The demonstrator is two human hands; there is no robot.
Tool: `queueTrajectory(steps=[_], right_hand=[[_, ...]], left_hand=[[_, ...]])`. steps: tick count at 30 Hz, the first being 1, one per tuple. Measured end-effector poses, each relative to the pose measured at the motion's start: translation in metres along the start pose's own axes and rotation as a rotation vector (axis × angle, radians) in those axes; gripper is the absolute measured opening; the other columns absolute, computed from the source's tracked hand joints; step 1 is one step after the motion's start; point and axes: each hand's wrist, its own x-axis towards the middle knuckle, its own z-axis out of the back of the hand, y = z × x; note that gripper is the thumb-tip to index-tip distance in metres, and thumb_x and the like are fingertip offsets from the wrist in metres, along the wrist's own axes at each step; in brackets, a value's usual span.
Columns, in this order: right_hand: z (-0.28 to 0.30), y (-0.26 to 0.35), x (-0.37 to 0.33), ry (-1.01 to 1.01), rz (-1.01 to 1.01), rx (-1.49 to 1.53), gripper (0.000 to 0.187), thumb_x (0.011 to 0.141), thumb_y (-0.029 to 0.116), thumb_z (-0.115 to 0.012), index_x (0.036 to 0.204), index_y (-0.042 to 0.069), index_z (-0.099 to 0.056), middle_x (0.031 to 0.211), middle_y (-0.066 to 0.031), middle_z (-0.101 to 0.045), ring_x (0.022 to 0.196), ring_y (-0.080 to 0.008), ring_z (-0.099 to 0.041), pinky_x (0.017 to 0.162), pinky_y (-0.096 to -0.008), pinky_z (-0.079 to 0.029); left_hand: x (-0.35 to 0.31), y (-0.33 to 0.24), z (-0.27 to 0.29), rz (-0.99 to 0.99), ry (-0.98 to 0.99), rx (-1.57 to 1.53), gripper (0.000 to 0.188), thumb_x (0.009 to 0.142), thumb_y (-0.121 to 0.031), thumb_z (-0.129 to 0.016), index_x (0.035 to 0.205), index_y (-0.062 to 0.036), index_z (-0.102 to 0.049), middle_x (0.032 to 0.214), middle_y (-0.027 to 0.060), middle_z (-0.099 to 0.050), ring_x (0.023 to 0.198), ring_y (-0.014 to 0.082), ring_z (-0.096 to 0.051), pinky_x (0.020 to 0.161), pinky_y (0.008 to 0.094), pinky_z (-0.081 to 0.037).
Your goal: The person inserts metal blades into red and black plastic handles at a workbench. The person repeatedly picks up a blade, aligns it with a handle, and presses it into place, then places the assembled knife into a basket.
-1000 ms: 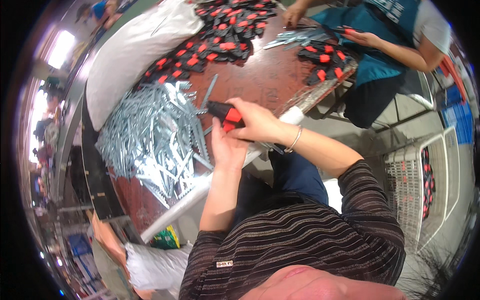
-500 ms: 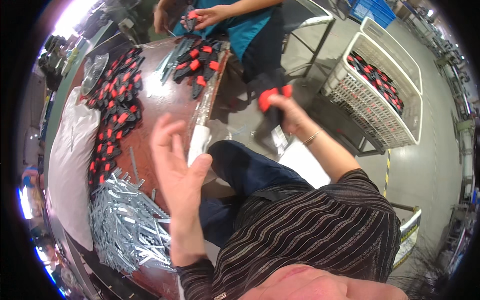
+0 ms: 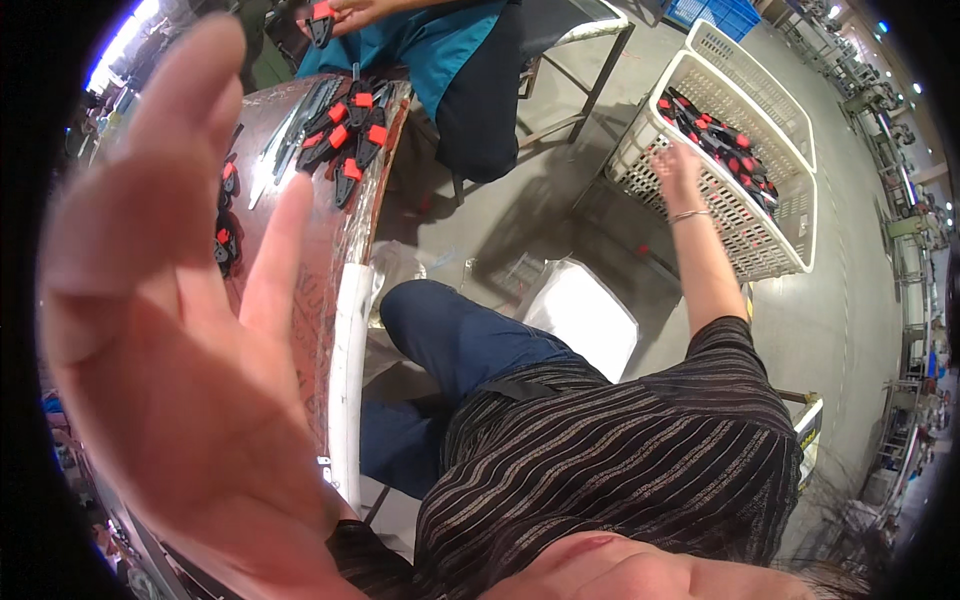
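My left hand (image 3: 190,300) is raised close to the camera, palm showing, thumb and fingers apart, with nothing in it. It hides much of the table. My right hand (image 3: 678,172) reaches out to the near side of a white plastic basket (image 3: 640,165). Its fingers are loosely extended and slightly blurred, and no part shows in them. Inside the basket lie many black-and-red clamp parts (image 3: 735,150). More black-and-red clamp parts (image 3: 345,140) are heaped on the far end of the table, beside thin grey metal strips (image 3: 290,130).
Across the table, a co-worker's hand (image 3: 362,12) holds a black-and-red clamp part (image 3: 320,22). A white box-like object (image 3: 580,315) stands beside my knee. White padding (image 3: 348,380) covers the table's near edge. A blue crate (image 3: 715,14) is at the back.
My right hand has moved right to the basket, and the black-and-red clamp part it carried is no longer in it. My left hand has risen much closer to the camera.
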Motion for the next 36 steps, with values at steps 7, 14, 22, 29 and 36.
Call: queueTrajectory(steps=[7,14,22,29,36], right_hand=[[-0.189,-0.067,-0.162,0.516,-0.059,-0.322,0.049,0.081,0.011,-0.066,0.124,0.005,-0.043,0.106,-0.0084,-0.053,0.083,-0.0129,-0.056,0.069,-0.0276,-0.049],[-0.306,-0.066,-0.293,1.268,0.220,-0.391,0.051,0.079,0.009,-0.066,0.124,0.006,-0.043,0.102,-0.0069,-0.055,0.080,-0.0117,-0.057,0.071,-0.0271,-0.048],[-0.341,-0.100,-0.415,1.825,0.428,-0.386,0.041,0.077,0.006,-0.066,0.116,0.006,-0.053,0.095,-0.0071,-0.060,0.075,-0.0178,-0.061,0.070,-0.0301,-0.049],[-0.339,-0.128,-0.499,2.020,0.767,-0.592,0.026,0.075,0.021,-0.071,0.095,0.010,-0.059,0.087,-0.0059,-0.062,0.076,-0.0242,-0.063,0.063,-0.0352,-0.051],[-0.338,-0.170,-0.547,1.998,1.029,-0.647,0.019,0.071,0.015,-0.067,0.085,0.006,-0.057,0.078,-0.0072,-0.055,0.074,-0.0256,-0.058,0.061,-0.0371,-0.049]], left_hand=[[-0.042,-0.005,0.022,0.251,0.076,-0.211,0.104,0.019,-0.050,-0.093,0.108,-0.0196,-0.047,0.146,0.0237,-0.023,0.139,0.0360,-0.018,0.107,0.0568,-0.022],[-0.079,-0.041,0.060,0.296,0.100,0.141,0.100,0.025,-0.045,-0.095,0.108,-0.0219,-0.046,0.145,0.0290,-0.020,0.138,0.0398,-0.018,0.106,0.0534,-0.025],[-0.208,-0.096,0.086,0.129,-0.448,0.011,0.102,0.040,-0.053,-0.088,0.128,-0.0238,-0.044,0.151,0.0234,-0.004,0.138,0.0470,0.007,0.109,0.0631,-0.012],[-0.295,-0.061,0.058,-0.122,-0.586,0.403,0.069,0.063,-0.056,-0.077,0.109,-0.0071,-0.060,0.128,0.0213,-0.048,0.122,0.0347,-0.045,0.099,0.0483,-0.042],[-0.331,-0.014,0.091,0.323,-1.348,0.211,0.024,0.089,-0.014,-0.059,0.109,-0.0005,-0.056,0.119,0.0136,-0.055,0.113,0.0191,-0.051,0.095,0.0341,-0.042]])
